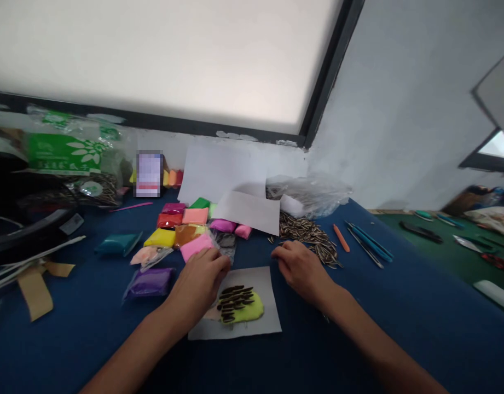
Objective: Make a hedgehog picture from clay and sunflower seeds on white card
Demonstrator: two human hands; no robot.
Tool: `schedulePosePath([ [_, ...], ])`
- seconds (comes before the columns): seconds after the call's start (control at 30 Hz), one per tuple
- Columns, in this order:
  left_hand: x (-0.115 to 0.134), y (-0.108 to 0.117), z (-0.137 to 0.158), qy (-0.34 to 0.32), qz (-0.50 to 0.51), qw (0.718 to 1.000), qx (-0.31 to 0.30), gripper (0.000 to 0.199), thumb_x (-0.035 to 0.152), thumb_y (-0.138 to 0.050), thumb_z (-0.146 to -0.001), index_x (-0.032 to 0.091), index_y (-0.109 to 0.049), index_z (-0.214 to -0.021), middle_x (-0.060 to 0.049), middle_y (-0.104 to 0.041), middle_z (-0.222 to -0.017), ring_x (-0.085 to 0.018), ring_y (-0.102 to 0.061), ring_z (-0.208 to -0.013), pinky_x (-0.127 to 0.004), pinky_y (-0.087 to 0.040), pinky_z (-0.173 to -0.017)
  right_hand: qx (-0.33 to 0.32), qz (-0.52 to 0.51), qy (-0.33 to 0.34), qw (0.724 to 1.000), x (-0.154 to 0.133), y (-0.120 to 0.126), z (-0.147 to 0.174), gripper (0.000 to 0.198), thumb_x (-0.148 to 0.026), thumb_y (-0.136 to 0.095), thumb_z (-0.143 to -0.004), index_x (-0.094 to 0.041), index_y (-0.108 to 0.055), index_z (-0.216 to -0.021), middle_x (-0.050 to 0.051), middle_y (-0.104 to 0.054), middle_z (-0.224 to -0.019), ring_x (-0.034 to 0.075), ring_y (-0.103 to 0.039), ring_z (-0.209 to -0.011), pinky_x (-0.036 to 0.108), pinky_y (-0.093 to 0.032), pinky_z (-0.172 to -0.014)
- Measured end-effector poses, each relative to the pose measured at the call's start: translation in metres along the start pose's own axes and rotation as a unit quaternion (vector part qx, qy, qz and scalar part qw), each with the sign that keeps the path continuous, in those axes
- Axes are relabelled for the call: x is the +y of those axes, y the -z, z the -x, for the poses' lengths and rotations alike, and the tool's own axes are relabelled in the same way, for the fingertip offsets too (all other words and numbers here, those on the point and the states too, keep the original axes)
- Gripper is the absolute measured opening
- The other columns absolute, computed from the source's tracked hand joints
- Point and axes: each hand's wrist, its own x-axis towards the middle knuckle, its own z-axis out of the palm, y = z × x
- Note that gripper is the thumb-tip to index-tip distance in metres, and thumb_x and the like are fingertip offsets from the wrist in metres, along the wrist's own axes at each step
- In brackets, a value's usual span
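On a white sheet of paper (264, 323) lies a flattened yellow-green clay shape (255, 309), with rows of dark sunflower seeds (237, 295) pressed over its left and upper part. A pinkish clay piece (212, 313) shows at its left edge. My left hand (204, 272) rests at the paper's upper left corner, fingers curled together; whatever they hold is hidden. To the right of the paper, my right hand (299, 268) is just in front of a loose heap of sunflower seeds (309, 235). Its fingertips are pinched, and anything between them is too small to name.
Colourful clay packets (159, 238) crowd the left of the blue table, with a purple packet (149, 283) by my left forearm. Blue tweezers (370, 241) and an orange stick (341, 238) lie at right. Behind stand a phone (149, 174) and a green seed bag (67, 153).
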Motion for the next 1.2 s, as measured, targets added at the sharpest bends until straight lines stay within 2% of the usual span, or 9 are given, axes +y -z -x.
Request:
schedulePosePath([
  [0.1, -0.001, -0.002, 0.001, 0.011, -0.003, 1.0, 0.019, 0.023, 0.012, -0.044, -0.092, 0.017, -0.066, -0.089, -0.009, -0.062, -0.095, -0.024, -0.056, -0.09, -0.036, -0.045, -0.077, -0.02, -0.005, 0.004, 1.0, -0.002, 0.002, 0.002, 0.025, -0.008, -0.048, -0.09, -0.017, -0.069, -0.099, 0.008, -0.064, -0.094, 0.02, -0.057, -0.091, 0.028, -0.042, -0.081],
  [0.23, 0.0, -0.005, 0.002, 0.001, -0.018, 0.999, 0.031, 0.03, 0.01, -0.041, -0.092, 0.016, -0.066, -0.108, -0.011, -0.062, -0.104, -0.026, -0.056, -0.097, -0.039, -0.046, -0.082, -0.043, -0.001, 0.016, 0.999, -0.004, 0.006, 0.003, 0.028, -0.004, -0.049, -0.087, -0.017, -0.07, -0.101, 0.009, -0.065, -0.095, 0.021, -0.057, -0.092, 0.029, -0.043, -0.08],
  [0.4, 0.003, -0.004, 0.004, 0.003, -0.068, 0.997, 0.029, 0.035, 0.009, -0.043, -0.091, 0.014, -0.064, -0.117, -0.013, -0.062, -0.11, -0.028, -0.057, -0.099, -0.042, -0.047, -0.084, -0.029, 0.001, -0.003, 1.0, -0.003, 0.008, 0.002, 0.019, -0.01, -0.051, -0.091, -0.016, -0.07, -0.09, 0.009, -0.065, -0.091, 0.022, -0.057, -0.088, 0.031, -0.044, -0.077],
  [0.57, 0.006, 0.003, 0.004, 0.017, -0.006, 0.999, 0.043, 0.027, 0.011, -0.044, -0.09, 0.018, -0.068, -0.1, -0.009, -0.064, -0.101, -0.025, -0.059, -0.095, -0.036, -0.047, -0.077, -0.003, -0.047, -0.011, 0.999, -0.009, 0.017, 0.004, 0.019, -0.012, -0.053, -0.093, -0.016, -0.069, -0.103, 0.006, -0.067, -0.095, 0.018, -0.06, -0.091, 0.028, -0.044, -0.08],
  [0.7, 0.005, 0.001, 0.004, 0.022, 0.068, 0.997, 0.034, 0.023, 0.013, -0.046, -0.09, 0.019, -0.067, -0.087, -0.005, -0.064, -0.09, -0.021, -0.06, -0.087, -0.031, -0.046, -0.073, -0.014, -0.173, 0.058, 0.983, -0.022, 0.027, 0.012, 0.021, -0.013, -0.055, -0.092, -0.018, -0.072, -0.104, 0.005, -0.067, -0.094, 0.015, -0.062, -0.084, 0.025, -0.045, -0.074],
  [0.77, 0.003, -0.002, 0.004, 0.018, 0.085, 0.996, 0.028, 0.022, 0.012, -0.047, -0.088, 0.019, -0.067, -0.085, -0.005, -0.064, -0.088, -0.021, -0.06, -0.085, -0.031, -0.045, -0.072, -0.027, -0.195, 0.082, 0.977, -0.029, 0.031, 0.017, 0.021, -0.013, -0.055, -0.092, -0.018, -0.073, -0.101, 0.006, -0.066, -0.096, 0.014, -0.062, -0.08, 0.025, -0.044, -0.071],
  [0.97, -0.004, -0.007, 0.004, 0.005, 0.104, 0.994, 0.017, 0.02, 0.009, -0.048, -0.085, 0.019, -0.066, -0.086, -0.005, -0.064, -0.088, -0.02, -0.059, -0.086, -0.031, -0.045, -0.074, -0.07, -0.215, 0.087, 0.97, -0.039, 0.033, 0.029, 0.018, -0.012, -0.056, -0.09, -0.018, -0.071, -0.1, 0.004, -0.066, -0.089, 0.013, -0.06, -0.077, 0.024, -0.042, -0.069],
  [1.07, -0.005, -0.006, 0.003, 0.004, 0.102, 0.995, 0.015, 0.02, 0.01, -0.047, -0.086, 0.019, -0.065, -0.087, -0.005, -0.064, -0.089, -0.021, -0.059, -0.086, -0.032, -0.045, -0.075, -0.067, -0.198, 0.079, 0.975, -0.04, 0.031, 0.03, 0.013, -0.013, -0.055, -0.09, -0.017, -0.068, -0.089, 0.002, -0.065, -0.084, 0.013, -0.058, -0.074, 0.023, -0.039, -0.066],
  [1.2, -0.004, -0.006, 0.003, 0.008, 0.091, 0.996, 0.007, 0.02, 0.01, -0.046, -0.086, 0.019, -0.064, -0.088, -0.006, -0.064, -0.09, -0.022, -0.059, -0.087, -0.033, -0.045, -0.076, -0.076, -0.177, 0.091, 0.977, -0.044, 0.028, 0.03, 0.019, -0.015, -0.052, -0.093, -0.017, -0.065, -0.079, 0.002, -0.062, -0.079, 0.012, -0.056, -0.07, 0.023, -0.036, -0.062],
])
